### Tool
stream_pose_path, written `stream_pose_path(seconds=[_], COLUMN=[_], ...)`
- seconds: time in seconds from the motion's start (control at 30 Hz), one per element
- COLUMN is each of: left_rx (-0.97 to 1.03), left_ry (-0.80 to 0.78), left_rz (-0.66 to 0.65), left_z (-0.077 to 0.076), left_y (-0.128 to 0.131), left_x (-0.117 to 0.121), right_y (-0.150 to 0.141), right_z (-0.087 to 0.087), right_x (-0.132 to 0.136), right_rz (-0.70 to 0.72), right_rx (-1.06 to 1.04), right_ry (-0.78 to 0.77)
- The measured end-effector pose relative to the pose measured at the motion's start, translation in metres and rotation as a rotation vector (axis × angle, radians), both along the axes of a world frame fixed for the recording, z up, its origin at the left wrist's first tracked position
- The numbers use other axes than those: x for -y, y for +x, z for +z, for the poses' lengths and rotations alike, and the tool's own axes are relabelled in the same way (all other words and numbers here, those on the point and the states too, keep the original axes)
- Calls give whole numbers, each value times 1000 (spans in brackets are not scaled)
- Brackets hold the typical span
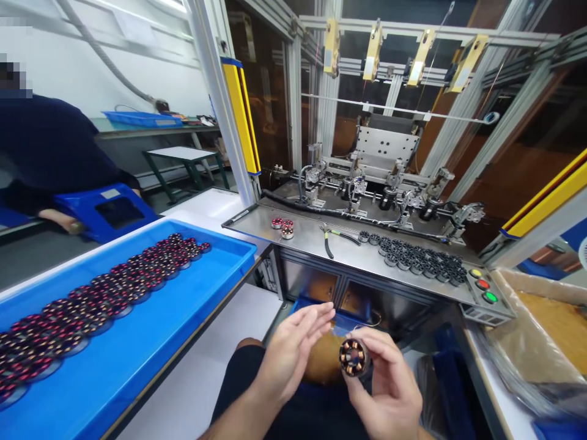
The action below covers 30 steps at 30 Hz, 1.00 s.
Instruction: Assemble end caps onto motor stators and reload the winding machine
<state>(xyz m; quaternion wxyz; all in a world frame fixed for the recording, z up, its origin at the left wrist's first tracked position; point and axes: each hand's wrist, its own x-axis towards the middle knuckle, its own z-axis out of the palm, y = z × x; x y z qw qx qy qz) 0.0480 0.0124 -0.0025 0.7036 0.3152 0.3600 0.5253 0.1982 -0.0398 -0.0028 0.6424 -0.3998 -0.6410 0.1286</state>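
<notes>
In my right hand point(389, 382) is a motor stator point(353, 357), a round dark core with copper windings, pinched between thumb and fingers with its face turned toward me. My left hand point(293, 348) hovers just left of it, fingers stretched out and holding nothing. On the metal worktop ahead lie a few wound stators point(282, 225) with red and copper coils. Pliers with green-and-black handles point(337, 236) rest to their right. Farther right stand rows of dark unwound cores point(422, 258).
A blue tray point(220, 293) at left holds many wound stators point(101, 293). Behind the worktop stands a winding machine point(385, 153) between yellow side bars. A button box point(488, 290) and a lined carton point(541, 324) are at right. Another person point(46, 140) sits at far left.
</notes>
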Motion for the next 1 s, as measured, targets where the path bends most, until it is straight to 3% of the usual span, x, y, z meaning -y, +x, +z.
stream_pose_path(seconds=[0.07, 0.23, 0.37, 0.43, 0.53, 0.6, 0.67, 0.73, 0.83, 0.93, 1.0], left_rx=[-89, -293, -396, -442, -492, -511, -515, -473, -297, -136, -132], left_ry=[-44, 402, 462, 482, 542, 580, 599, 570, 398, 288, 334], left_rz=[0, -91, -144, -165, -152, -158, -169, -183, -236, -253, -221], left_z=[-2, 10, 23, 24, 22, 21, 20, 19, 16, 12, 11], left_y=[1, -1, 4, 4, 0, -2, -4, -3, 0, 1, 0], left_x=[7, 33, 32, 27, 23, 21, 21, 21, 22, 23, 23], right_y=[6, 19, 20, 20, 26, 33, 40, 42, 36, 28, 30], right_z=[-3, -3, -5, -6, -1, 8, 21, 33, 42, 35, 24], right_x=[-1, -3, 1, 6, 14, 15, 13, 10, 10, 15, 19], right_rz=[-81, -161, -98, -26, 114, 226, 304, 294, 205, 167, 156], right_rx=[121, 339, 389, 332, 169, 165, 236, 265, 223, 76, -57], right_ry=[87, 199, 260, 199, -25, -148, -175, -133, -108, -209, -354])
